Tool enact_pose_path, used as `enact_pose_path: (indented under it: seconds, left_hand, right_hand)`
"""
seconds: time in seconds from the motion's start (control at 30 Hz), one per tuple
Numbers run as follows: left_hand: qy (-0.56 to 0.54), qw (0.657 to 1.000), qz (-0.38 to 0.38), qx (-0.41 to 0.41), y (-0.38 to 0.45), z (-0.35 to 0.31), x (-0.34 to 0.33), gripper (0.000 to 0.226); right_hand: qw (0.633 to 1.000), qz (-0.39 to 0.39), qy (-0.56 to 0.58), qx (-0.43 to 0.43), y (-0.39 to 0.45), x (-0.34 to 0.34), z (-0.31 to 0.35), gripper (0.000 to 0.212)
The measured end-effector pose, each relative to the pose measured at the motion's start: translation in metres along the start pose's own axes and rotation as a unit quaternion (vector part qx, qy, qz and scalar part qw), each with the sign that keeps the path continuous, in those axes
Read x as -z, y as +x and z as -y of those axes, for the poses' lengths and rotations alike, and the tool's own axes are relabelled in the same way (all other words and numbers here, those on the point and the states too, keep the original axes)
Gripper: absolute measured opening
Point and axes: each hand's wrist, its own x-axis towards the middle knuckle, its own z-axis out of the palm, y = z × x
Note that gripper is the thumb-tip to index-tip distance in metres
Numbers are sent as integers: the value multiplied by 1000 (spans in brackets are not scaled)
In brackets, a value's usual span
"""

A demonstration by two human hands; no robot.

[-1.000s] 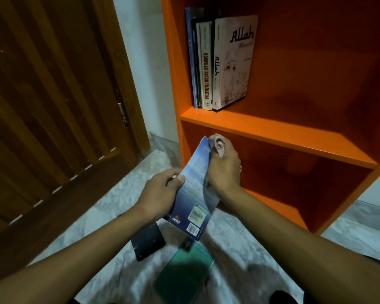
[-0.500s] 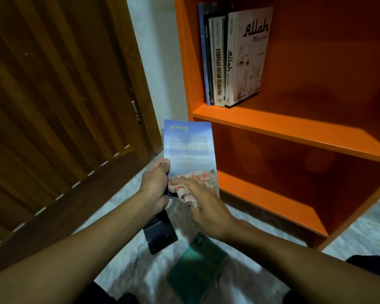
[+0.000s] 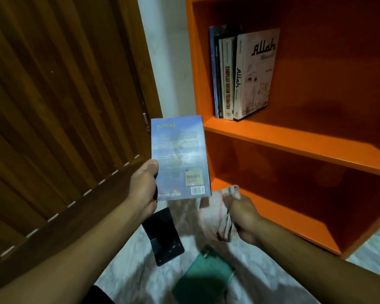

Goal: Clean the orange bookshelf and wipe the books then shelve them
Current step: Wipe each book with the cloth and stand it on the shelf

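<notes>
Head view: left hand grips the blue book upright by its lower edge, beside the orange bookshelf; right hand clutches the cloth. Held one-handed at a corner, the book could slip while being shelved.

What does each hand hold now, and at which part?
Left hand grips the blue book at its lower left edge; right hand grips a bunched cloth.
</notes>
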Motion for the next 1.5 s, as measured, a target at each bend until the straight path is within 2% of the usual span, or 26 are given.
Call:
enact_pose_path:
  seconds: [0.07, 0.13, 0.2, 0.27, 0.33, 0.37, 0.43, 0.47, 0.53, 0.6, 0.63, 0.7, 0.77, 0.8, 0.83, 0.97, 1.07, 1.1, 1.17, 1.23, 1.3, 1.33, 1.4, 1.5]
  left_hand:
    - [16, 1000, 15, 5, -5, 4, -1, 28]
    - [38, 999, 24, 7, -8, 11, -6, 30]
    - [59, 997, 35, 18, -10, 17, -12, 29]
    - [95, 993, 56, 29, -11, 20, -15, 28]
    - [178, 982, 55, -7, -9, 23, -18, 23]
    - [240, 968, 45, -55, -7, 24, -19, 26]
    - [352, 922, 22, -161, -9, 26, -23, 52]
    - [371, 907, 29, -198, -11, 27, -27, 62]
    - [341, 916, 86, -192, -14, 33, -38, 82]
    - [275, 947, 118, -120, -19, 40, -46, 107]
    - [239, 961, 106, -87, -20, 41, -50, 111]
    - [167, 983, 54, -54, -18, 44, -50, 96]
    - [120, 991, -12, -54, -12, 44, -47, 50]
    - [103, 992, -39, -55, -9, 44, -45, 32]
    - [67, 995, -52, -50, -6, 44, -42, 27]
    - [-99, 993, -61, -7, 1, 33, -36, 33]
    - [-146, 988, -49, 15, 8, 25, -32, 31]
    - [-140, 989, -44, 6, 9, 24, -30, 32]
    - [-85, 995, -36, -31, 12, 22, -25, 32]
    - [-7, 996, -28, -79, 12, 20, -20, 31]
    - [67, 991, -16, -118, 10, 18, -17, 29]
    - [88, 988, -6, -128, 9, 17, -16, 28]
    - [115, 984, 32, -129, 5, 17, -16, 27]
    - [134, 979, 89, -126, -5, 18, -22, 27]
  right_hand:
    - [989, 40, 128, -65, 1, 2, 14, 35]
    - [982, 96, 150, -63, -5, -3, 25, 37]
    - [987, 131, 95, -12, -13, -11, 27, 25]
    - [992, 119, 45, 25, -17, -17, 24, 24]
    - [993, 100, 28, 56, -14, -16, 18, 25]
    - [994, 83, 7, 76, -14, -16, 17, 26]
    - [990, 51, -54, 116, -12, -18, 15, 32]
    - [985, 42, -93, 142, -13, -20, 14, 34]
    - [959, 19, -199, 202, -18, -22, 10, 34]
    - [912, 8, -308, 271, -26, -24, 4, 31]
    - [889, 15, -345, 301, -33, -26, 3, 31]
    - [842, 12, -406, 354, -43, -29, 1, 35]
    - [802, 2, -461, 380, -49, -30, 0, 47]
    - [791, 3, -475, 385, -50, -30, 0, 53]
    - [790, 5, -476, 387, -50, -29, 0, 56]
    - [814, 25, -395, 425, -48, -30, -2, 49]
    - [804, 33, -385, 452, -42, -28, -1, 58]
    - [807, 33, -363, 465, -41, -28, 1, 55]
    - [857, 31, -261, 442, -44, -30, 13, 41]
    - [933, -15, -126, 337, -36, -32, 29, 21]
    - [968, -82, -2, 236, -20, -24, 44, 13]
    - [969, -113, 47, 214, -14, -18, 52, 13]
    - [961, -162, 72, 214, -15, -5, 69, 12]
    - [937, -173, -23, 303, -21, 6, 88, 10]
